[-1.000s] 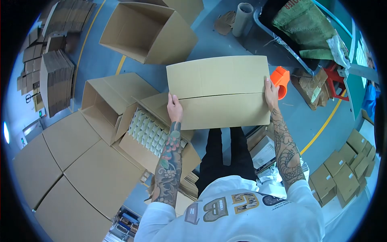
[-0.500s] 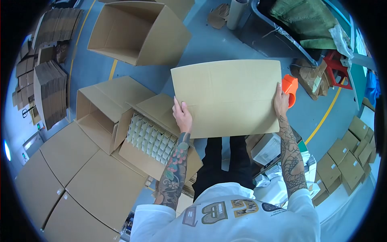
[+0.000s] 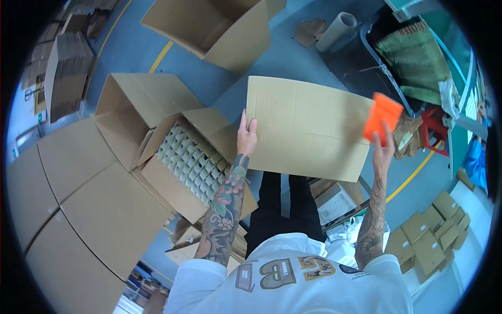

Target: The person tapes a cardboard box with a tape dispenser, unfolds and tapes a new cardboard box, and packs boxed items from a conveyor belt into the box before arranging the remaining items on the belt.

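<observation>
A flat, creased cardboard sheet (image 3: 303, 128) is held up in front of me, tilted down toward the right. My left hand (image 3: 247, 138) grips its left edge, thumb on the near face and the other fingers partly behind. At the sheet's right edge, my right hand (image 3: 384, 144) is closed around an orange tape dispenser (image 3: 383, 116), which is blurred and overlaps the sheet's upper right corner. Whether the right hand also touches the sheet I cannot tell. Below my left hand stands an open carton (image 3: 175, 191) filled with a pale grid of dividers (image 3: 191, 162).
Another open box (image 3: 151, 97) lies behind the divided carton, and a large one (image 3: 235, 39) stands farther off. Closed cartons (image 3: 104, 209) fill the lower left. A dark bin (image 3: 361, 73), a paper roll (image 3: 337, 31) and a red stool (image 3: 434, 131) are at upper right.
The sheet has tilted, its right side dropping. My right hand has shifted from the sheet's edge and raised the orange tape dispenser in front of the corner. The view has turned slightly.
</observation>
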### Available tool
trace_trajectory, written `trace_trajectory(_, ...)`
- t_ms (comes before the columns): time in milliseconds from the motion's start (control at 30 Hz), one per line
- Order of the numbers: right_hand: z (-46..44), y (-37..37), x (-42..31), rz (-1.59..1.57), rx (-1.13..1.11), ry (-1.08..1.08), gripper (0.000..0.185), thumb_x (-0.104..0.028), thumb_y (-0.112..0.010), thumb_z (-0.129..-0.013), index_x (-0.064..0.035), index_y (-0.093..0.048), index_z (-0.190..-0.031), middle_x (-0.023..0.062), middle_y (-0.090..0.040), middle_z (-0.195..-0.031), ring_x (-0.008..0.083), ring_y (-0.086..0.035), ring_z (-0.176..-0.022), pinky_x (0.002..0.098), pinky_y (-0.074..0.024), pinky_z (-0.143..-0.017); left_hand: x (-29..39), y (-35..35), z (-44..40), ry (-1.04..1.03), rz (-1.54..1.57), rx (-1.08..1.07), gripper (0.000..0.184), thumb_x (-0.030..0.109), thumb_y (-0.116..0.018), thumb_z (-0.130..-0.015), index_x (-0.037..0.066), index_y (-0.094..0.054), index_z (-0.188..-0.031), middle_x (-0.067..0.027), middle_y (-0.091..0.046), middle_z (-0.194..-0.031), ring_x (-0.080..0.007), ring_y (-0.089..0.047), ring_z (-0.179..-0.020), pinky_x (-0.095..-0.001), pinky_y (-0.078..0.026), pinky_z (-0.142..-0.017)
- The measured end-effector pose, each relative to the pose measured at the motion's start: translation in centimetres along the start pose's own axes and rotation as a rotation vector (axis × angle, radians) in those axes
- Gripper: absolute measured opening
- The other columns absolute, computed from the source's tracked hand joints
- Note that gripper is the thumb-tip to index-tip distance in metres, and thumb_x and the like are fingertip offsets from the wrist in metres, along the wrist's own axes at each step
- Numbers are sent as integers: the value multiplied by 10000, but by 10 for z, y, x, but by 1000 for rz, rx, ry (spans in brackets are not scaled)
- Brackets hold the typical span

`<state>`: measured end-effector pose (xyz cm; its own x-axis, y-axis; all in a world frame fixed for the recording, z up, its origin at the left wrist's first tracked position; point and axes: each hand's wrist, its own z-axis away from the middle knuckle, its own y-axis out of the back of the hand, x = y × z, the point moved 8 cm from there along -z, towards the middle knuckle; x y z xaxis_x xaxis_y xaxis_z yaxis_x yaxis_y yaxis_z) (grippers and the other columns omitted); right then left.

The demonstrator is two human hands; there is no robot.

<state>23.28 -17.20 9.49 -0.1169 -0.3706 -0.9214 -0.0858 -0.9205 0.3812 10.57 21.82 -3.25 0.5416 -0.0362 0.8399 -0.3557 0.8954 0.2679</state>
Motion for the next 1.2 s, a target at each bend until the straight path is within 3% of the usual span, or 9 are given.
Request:
trace_trajectory(200, 50, -193, -63, -49, -1241, -161, 143, -12, -722, -695, 11, -678, -828, 78, -670, -876, 157, -618, -815, 259, -480, -745, 4, 4, -2, 80, 74, 7, 533, 219, -462, -923, 34, -273, -1386, -161, -499, -1262, -227, -492, -1139, -300, -366, -955)
trace_trajectory(300, 53, -226, -40, 34, -1329, -253, 147, -16, -732, -682, 1, -683, -820, 76, -667, -856, 154, -613, -816, 264, -481, -744, -17, 2, -2, 180, 51, -10, 532, 256, -480, -909, 65, -312, -1376, -181, -525, -1229, -277, -531, -1099, -330, -393, -927)
trace_trajectory(433, 55, -229, -35, 124, -1415, -45, 145, -14, -732, -681, -13, -688, -820, 75, -660, -838, 150, -605, -823, 271, -481, -744, 9, 19, 15, -256, -426, 335, 431, 231, -492, -923, -9, -440, -1278, -112, -598, -1096, -178, -562, -962, -284, -427, -851)
trace_trajectory(500, 54, -228, -39, 149, -1417, 94, 144, -12, -729, -684, -17, -690, -822, 74, -658, -834, 148, -602, -826, 273, -482, -745, 20, 27, 29, -161, -41, 314, 370, 246, -507, -921, -26, -519, -1171, -77, -615, -1010, -139, -558, -897, -264, -433, -798)
trace_trajectory(667, 56, -216, -9, 7, -1407, -239, 138, -10, -704, -713, -22, -694, -850, 81, -659, -898, 162, -610, -848, 284, -491, -768, 18, -14, 56, 266, 615, -138, 339, 282, -512, -928, -15, -600, -1068, -21, -610, -965, -69, -538, -848, -213, -424, -756)
trace_trajectory(700, 54, -217, -38, 22, -1453, -11, 148, -12, -696, -726, -16, -688, -874, 80, -661, -916, 154, -613, -847, 285, -491, -787, 1, -29, 51, 320, 760, -199, 368, 283, -493, -936, -43, -587, -1079, -30, -617, -962, -80, -546, -864, -236, -436, -775)
trace_trajectory(1000, 55, -224, -41, -46, -1436, -8, 121, -43, -697, -749, -22, -687, -867, 76, -658, -854, 162, -597, -843, 296, -474, -782, 11, -26, 37, 291, 761, -235, 228, 185, -496, -931, -1, -616, -878, 1, -592, -764, -50, -517, -663, -203, -402, -588)
trace_trajectory(1133, 58, -222, -34, -32, -1450, -73, 145, -61, -696, -752, -22, -686, -891, 77, -671, -862, 141, -610, -826, 286, -484, -783, 12, -18, 38, 284, 627, -121, 214, 144, -493, -917, -9, -617, -831, 1, -585, -731, -71, -524, -664, -238, -413, -564)
trace_trajectory(1200, 57, -221, -44, 16, -1463, -6, 156, -63, -693, -747, -16, -684, -895, 79, -680, -854, 132, -620, -806, 279, -491, -770, 39, 0, 30, -81, -30, -106, 199, 116, -507, -861, -49, -603, -806, -108, -592, -659, -151, -536, -597, -303, -418, -558)
